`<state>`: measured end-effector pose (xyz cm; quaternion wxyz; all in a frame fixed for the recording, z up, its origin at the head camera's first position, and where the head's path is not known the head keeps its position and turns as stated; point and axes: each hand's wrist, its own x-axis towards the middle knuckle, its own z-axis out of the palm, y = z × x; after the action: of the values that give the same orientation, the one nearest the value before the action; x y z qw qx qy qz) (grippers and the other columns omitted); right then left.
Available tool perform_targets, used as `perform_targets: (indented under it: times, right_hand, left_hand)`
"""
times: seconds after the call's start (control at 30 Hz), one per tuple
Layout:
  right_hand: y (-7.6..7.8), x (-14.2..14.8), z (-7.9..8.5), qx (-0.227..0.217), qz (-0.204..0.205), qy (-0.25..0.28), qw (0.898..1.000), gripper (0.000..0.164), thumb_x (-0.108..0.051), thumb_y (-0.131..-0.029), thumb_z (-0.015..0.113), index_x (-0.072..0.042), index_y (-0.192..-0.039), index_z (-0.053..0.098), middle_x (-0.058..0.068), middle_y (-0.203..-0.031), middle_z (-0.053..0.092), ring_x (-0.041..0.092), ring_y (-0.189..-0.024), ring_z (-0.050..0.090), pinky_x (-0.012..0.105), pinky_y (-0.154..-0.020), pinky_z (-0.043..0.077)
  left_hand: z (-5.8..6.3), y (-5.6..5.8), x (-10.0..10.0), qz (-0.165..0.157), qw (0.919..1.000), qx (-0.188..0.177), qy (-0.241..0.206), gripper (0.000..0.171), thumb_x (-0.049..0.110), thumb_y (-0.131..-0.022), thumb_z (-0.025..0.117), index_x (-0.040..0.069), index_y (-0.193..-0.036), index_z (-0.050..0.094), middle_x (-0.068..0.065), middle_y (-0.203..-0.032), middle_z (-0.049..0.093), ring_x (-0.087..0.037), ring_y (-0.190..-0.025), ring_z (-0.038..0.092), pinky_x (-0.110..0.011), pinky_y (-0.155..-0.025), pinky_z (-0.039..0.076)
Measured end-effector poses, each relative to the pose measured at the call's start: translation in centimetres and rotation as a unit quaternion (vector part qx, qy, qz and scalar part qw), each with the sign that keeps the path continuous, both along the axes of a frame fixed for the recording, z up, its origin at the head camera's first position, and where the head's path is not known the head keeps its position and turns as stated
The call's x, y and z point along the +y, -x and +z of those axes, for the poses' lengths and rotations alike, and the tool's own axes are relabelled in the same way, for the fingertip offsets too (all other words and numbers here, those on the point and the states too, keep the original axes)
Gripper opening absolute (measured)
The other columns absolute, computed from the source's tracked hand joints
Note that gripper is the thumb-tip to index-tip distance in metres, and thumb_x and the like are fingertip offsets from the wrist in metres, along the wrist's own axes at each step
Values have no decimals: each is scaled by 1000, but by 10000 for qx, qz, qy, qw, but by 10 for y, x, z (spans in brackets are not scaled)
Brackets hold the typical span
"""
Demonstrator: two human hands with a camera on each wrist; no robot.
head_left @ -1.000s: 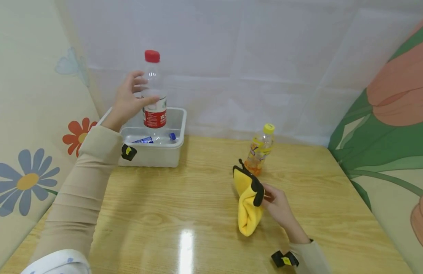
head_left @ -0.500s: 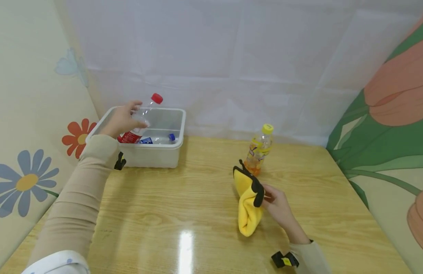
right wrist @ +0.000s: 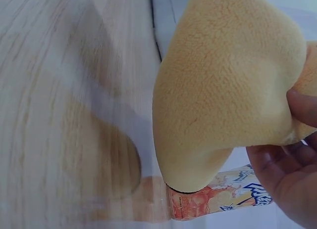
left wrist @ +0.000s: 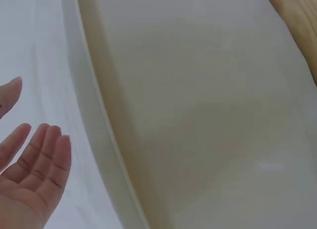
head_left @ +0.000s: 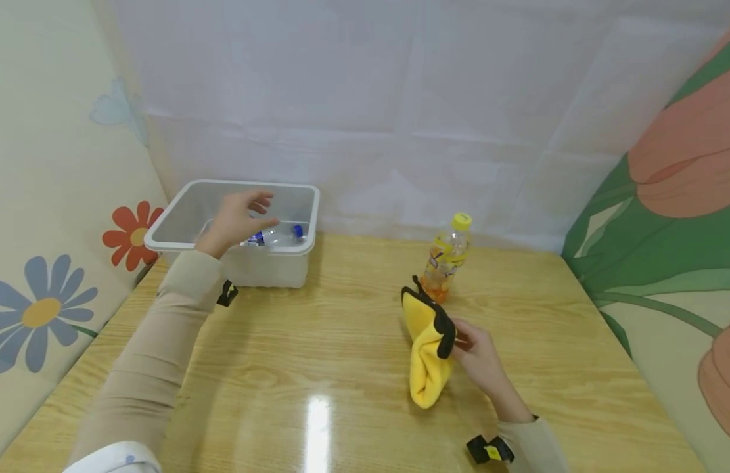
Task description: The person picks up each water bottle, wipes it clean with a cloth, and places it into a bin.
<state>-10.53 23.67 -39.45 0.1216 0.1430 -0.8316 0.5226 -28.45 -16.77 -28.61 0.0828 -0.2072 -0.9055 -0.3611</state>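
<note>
Our R grip (head_left: 479, 353) pinches the cloth (head_left: 428, 378); the bottle (head_left: 447, 257) just beyond it could tip if we swing the cloth. L grip (head_left: 236, 222): fingers apart, empty, w/ tub (head_left: 270, 270) just below.

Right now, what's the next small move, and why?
I'd probably move the left hand toward the yellow-capped bottle: that hand looks empty, a blue-capped bottle lies in the white tub, and the yellow-capped one stands outside it. The right hand holds the yellow cloth.
</note>
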Motion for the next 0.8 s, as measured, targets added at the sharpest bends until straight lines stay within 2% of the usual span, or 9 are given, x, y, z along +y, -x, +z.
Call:
perform_targets:
  times: [0.13, 0.3, 0.37, 0.47, 0.57, 0.63, 0.7, 0.8]
  right_hand:
    - [-1, 0, 0, 40, -4, -13, 10000, 34, 18, -75, 59, 10, -108, 60, 23, -105, 61, 0, -94, 56, 21, -77, 50]
    - [-5, 2, 0, 26, -168, -27, 9999, 34, 21, -73, 57, 11, -106, 60, 25, -103, 61, -1, -92, 55, 21, -76, 51]
    - [-8, 3, 0, 46, -257, -22, 9997, 34, 21, -73, 57, 12, -106, 60, 19, -103, 62, -2, -91, 55, 20, -75, 51]
    - [-11, 4, 0, 186, -292, 36, 9994, 33, 21, -72, 57, 14, -105, 59, 0, -103, 64, -3, -90, 55, 19, -74, 51]
    - [-14, 7, 0, 367, -237, 154, 9989, 32, 22, -72, 57, 15, -103, 59, -18, -101, 59, -2, -90, 55, 16, -72, 51]
    - [-17, 9, -1, 433, -246, 247, 9985, 32, 22, -71, 57, 14, -102, 59, -22, -100, 58, -2, -89, 56, 14, -72, 50]
    - [-21, 12, -1, 427, -274, 321, 9982, 32, 22, -72, 57, 14, -102, 59, -22, -99, 59, -2, -88, 56, 14, -71, 50]
    - [-25, 16, -1, 407, -335, 327, 9981, 31, 21, -73, 58, 13, -103, 59, -21, -100, 60, -2, -88, 56, 14, -71, 50]
  left_hand:
    - [-6, -8, 23, -320, 9976, 535, -317, 46, 6, -79, 70, -8, -118, 51, -25, -102, 58, -35, -87, 58, -44, -76, 51]
    - [-16, -17, 52, -630, 9941, 637, -613, 43, 4, -77, 71, -7, -115, 54, -21, -95, 60, -31, -80, 59, -40, -71, 53]
    - [-21, -20, 64, -760, 9920, 676, -742, 43, 5, -77, 71, -6, -115, 54, -20, -94, 61, -30, -79, 60, -39, -70, 53]
    - [-30, -23, 81, -965, 9890, 708, -872, 43, 6, -77, 71, -6, -115, 54, -18, -93, 62, -29, -79, 60, -37, -68, 54]
    - [-39, -24, 98, -1144, 9879, 678, -798, 43, 7, -78, 70, -6, -116, 53, -18, -95, 61, -28, -80, 60, -34, -68, 54]
    - [-45, -24, 110, -1296, 9865, 674, -743, 44, 7, -79, 69, -6, -118, 52, -19, -96, 61, -27, -81, 60, -33, -67, 54]
    - [-51, -25, 123, -1417, 9856, 504, -773, 46, 8, -80, 69, -5, -120, 51, -19, -99, 60, -27, -84, 59, -32, -68, 54]
    - [-59, -27, 143, -1456, 9859, 304, -767, 50, 11, -80, 69, -3, -124, 49, -18, -102, 59, -26, -88, 58, -29, -70, 53]
